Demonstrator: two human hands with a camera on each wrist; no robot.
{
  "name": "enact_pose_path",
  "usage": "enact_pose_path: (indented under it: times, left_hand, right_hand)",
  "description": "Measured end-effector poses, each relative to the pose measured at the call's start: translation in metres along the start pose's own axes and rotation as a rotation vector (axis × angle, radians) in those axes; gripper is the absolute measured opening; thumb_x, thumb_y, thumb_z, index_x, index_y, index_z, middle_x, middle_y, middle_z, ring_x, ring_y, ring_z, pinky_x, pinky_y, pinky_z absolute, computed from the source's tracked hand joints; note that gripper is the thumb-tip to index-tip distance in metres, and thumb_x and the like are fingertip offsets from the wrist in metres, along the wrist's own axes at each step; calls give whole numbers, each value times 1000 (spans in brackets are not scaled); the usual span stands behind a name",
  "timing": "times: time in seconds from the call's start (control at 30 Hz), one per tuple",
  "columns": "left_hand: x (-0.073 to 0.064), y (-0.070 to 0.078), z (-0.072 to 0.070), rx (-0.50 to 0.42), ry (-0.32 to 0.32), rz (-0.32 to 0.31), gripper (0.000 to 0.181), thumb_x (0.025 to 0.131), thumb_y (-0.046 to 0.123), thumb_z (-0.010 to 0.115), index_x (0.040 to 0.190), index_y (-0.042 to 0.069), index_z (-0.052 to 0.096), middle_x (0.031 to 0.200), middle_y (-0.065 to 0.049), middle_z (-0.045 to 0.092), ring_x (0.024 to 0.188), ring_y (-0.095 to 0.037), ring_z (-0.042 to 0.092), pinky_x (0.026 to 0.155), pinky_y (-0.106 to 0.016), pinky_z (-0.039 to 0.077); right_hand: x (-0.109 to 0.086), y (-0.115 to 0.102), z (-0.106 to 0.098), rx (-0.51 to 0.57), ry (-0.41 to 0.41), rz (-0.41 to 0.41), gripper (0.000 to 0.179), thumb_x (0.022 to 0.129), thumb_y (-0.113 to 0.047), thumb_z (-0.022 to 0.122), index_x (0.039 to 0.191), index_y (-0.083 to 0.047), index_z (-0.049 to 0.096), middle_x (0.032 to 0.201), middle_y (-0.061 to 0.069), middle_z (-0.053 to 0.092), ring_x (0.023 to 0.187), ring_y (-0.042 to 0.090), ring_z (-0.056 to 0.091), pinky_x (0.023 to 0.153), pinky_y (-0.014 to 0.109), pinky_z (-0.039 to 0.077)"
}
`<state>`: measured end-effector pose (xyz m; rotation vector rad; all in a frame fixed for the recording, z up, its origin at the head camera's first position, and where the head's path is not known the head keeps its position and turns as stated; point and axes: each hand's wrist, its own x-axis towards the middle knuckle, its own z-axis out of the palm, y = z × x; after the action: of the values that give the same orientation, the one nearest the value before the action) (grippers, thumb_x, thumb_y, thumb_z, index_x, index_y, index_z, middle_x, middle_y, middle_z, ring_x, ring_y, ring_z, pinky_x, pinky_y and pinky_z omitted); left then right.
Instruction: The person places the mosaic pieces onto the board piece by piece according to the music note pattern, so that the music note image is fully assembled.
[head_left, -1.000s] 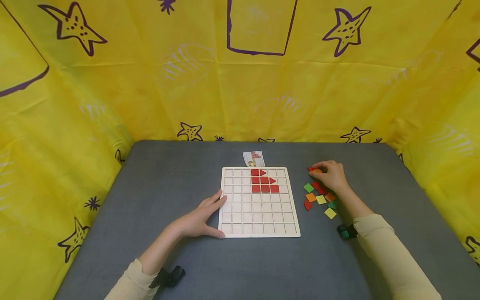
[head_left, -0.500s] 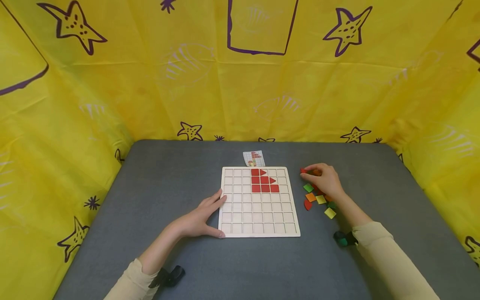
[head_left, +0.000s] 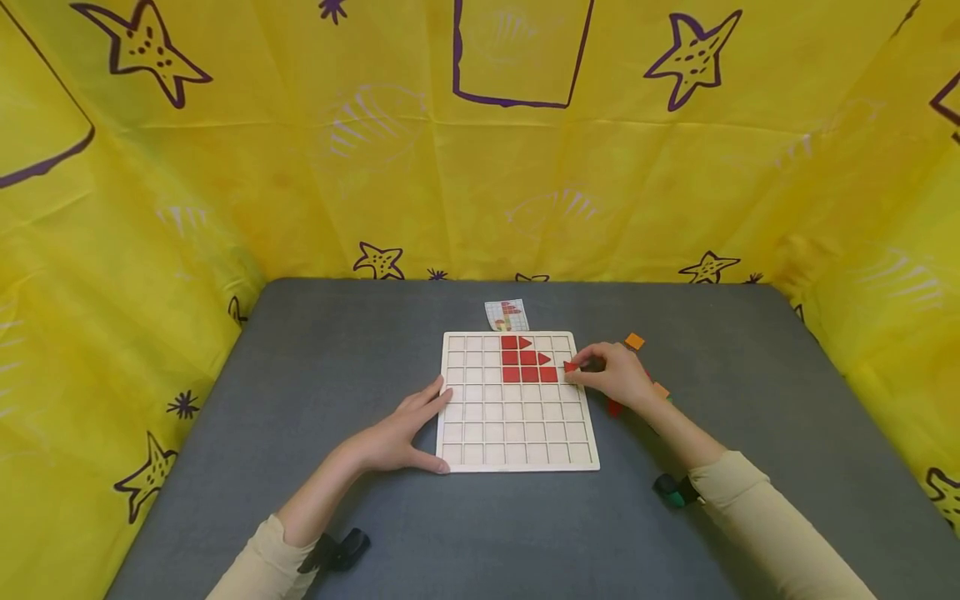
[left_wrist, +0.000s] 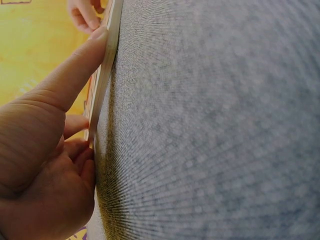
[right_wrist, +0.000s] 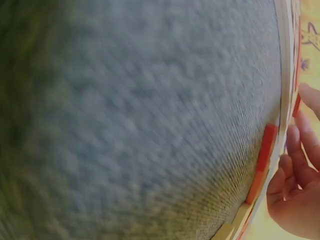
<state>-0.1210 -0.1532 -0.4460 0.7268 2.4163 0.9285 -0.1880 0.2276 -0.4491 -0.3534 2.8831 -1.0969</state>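
Observation:
A pale wooden grid board lies on the dark grey table. Several red squares and two red triangles sit in its upper rows. My left hand rests at the board's left side, fingers extended along the edge and thumb at the lower left corner; the left wrist view shows the thumb against the rim. Between thumb and fingers, my right hand pinches a small red tile over the board's right edge. Its exact shape is partly hidden by the fingertips.
Behind the board lies a small printed card with a coloured grid pattern. An orange tile lies right of the board; other loose tiles, among them a red one, are mostly hidden under the right arm. A yellow patterned cloth surrounds the table.
My right hand has moved left from the loose tiles to the board's right edge, carrying the red tile. The orange tile stays behind on the table. My left hand has not moved.

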Motion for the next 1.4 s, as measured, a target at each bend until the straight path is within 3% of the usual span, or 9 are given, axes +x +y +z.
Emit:
enact_pose_path:
  times: [0.27, 0.63, 0.77, 1.0, 1.23, 1.4]
  left_hand:
    - [0, -1, 0, -10, -4, -1, 108, 75, 40, 84, 157, 11, 18, 164, -8, -1, 146, -34, 7, 109, -57, 21]
    - [1, -1, 1, -13, -2, -11, 108, 75, 41, 84, 157, 13, 19, 164, -6, -1, 147, -33, 7, 109, -57, 22]
    - [1, -1, 1, -12, -2, -9, 108, 75, 41, 84, 157, 12, 19, 164, -6, -1, 146, -33, 7, 109, -57, 21]
    - [1, -1, 0, -12, -5, -14, 108, 75, 40, 84, 157, 12, 19, 164, -7, -1, 147, -33, 6, 109, -56, 22]
    - [1, -1, 1, -19, -7, -14, 108, 75, 40, 83, 157, 12, 19, 164, -6, -2, 147, -33, 7, 109, -57, 22]
    - [1, -1, 1, -16, -4, -10, 107, 75, 40, 83, 157, 12, 19, 164, -6, -1, 147, -33, 7, 109, -57, 22]
  right_hand:
    - [-2, -6, 7, -35, -25, -56, 24, 77, -29, 84, 92, -13, 75, 80, -2, 62, 81, 22, 47, 71, 37, 36]
    - [-2, -5, 6, -6, -31, -56, 23, 81, -31, 80, 97, -15, 76, 84, -3, 63, 83, 21, 48, 71, 36, 38]
    - [-2, 0, -2, 47, -3, 3, 25, 85, -34, 77, 101, -15, 75, 91, -1, 65, 85, 19, 52, 74, 35, 42]
    - [-7, 17, -26, 87, 76, 128, 35, 90, -38, 71, 112, -11, 71, 107, 9, 63, 84, 24, 56, 65, 32, 47]
    - [-8, 47, -48, 60, 156, 225, 42, 91, -37, 69, 119, -6, 67, 112, 17, 63, 97, 32, 57, 78, 39, 44]
    - [-6, 64, -56, 30, 154, 279, 48, 90, -37, 70, 124, -3, 64, 119, 22, 63, 109, 37, 53, 90, 49, 40]
